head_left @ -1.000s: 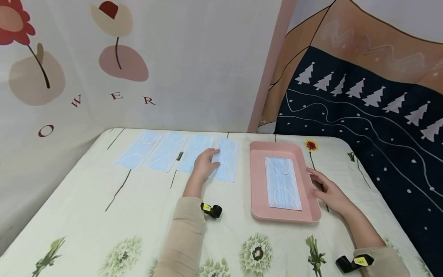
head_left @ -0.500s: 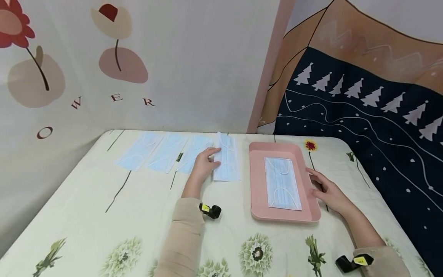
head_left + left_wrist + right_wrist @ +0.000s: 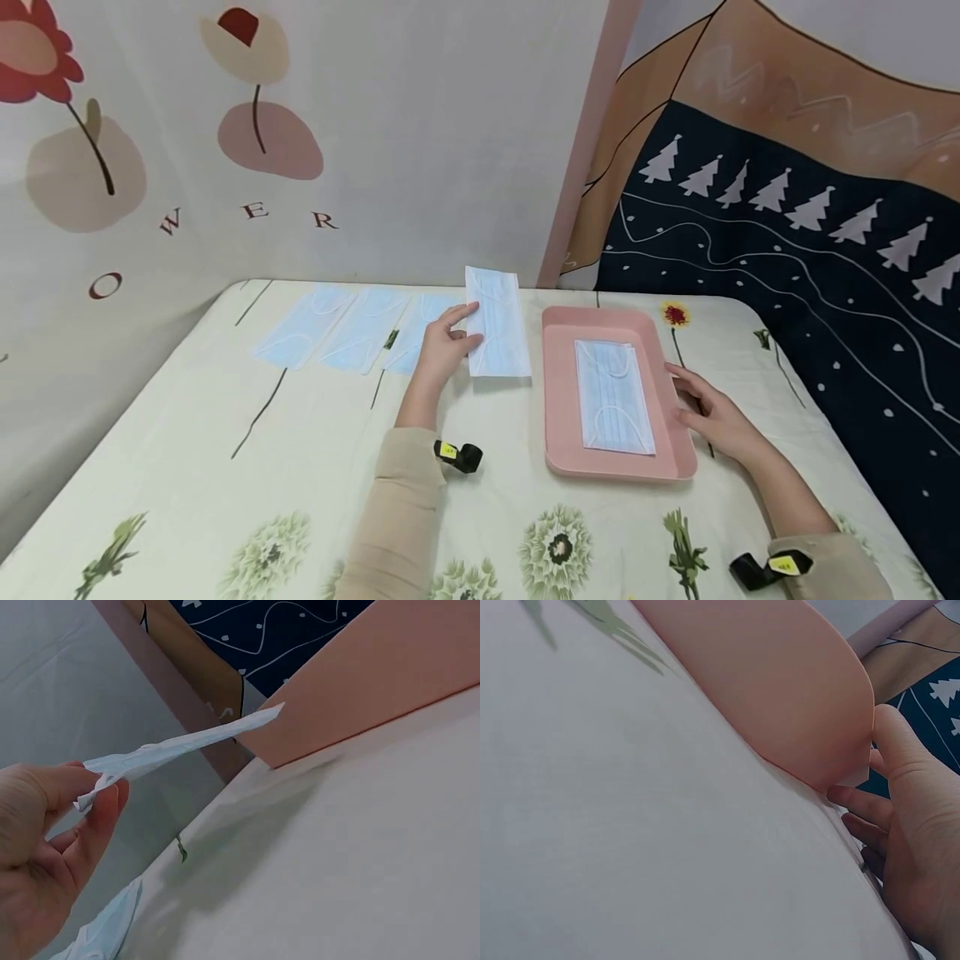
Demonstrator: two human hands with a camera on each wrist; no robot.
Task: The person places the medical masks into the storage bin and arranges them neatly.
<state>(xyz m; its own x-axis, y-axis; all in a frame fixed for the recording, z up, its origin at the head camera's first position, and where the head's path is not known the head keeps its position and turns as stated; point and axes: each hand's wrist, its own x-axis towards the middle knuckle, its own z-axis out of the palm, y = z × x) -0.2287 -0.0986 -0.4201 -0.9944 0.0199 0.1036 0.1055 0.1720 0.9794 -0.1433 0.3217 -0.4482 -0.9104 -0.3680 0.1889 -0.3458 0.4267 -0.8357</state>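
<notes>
My left hand (image 3: 442,346) pinches a pale blue face mask (image 3: 498,325) by its left edge, thumb against fingers. In the left wrist view this mask (image 3: 187,742) is nearly edge-on, raised over the tablecloth with its shadow below. Left of the hand, several more masks (image 3: 363,329) lie side by side on the cloth. A pink tray (image 3: 558,433) stands to the right with one mask (image 3: 615,398) flat inside, ear loops on top. My right hand (image 3: 716,417) rests at the tray's right side, fingers loosely bent; in the right wrist view its thumb (image 3: 896,735) is right at the rim.
A white tablecloth (image 3: 300,483) with printed flowers covers the table. Behind it hangs a pale curtain (image 3: 435,167), and a dark blue printed cloth (image 3: 750,275) hangs at the right. Small black cameras (image 3: 468,458) sit on both wrists.
The mask under my left hand has come up off the cloth, its left edge first, and now stands tilted higher and slightly farther right. My right hand and the tray have not moved.
</notes>
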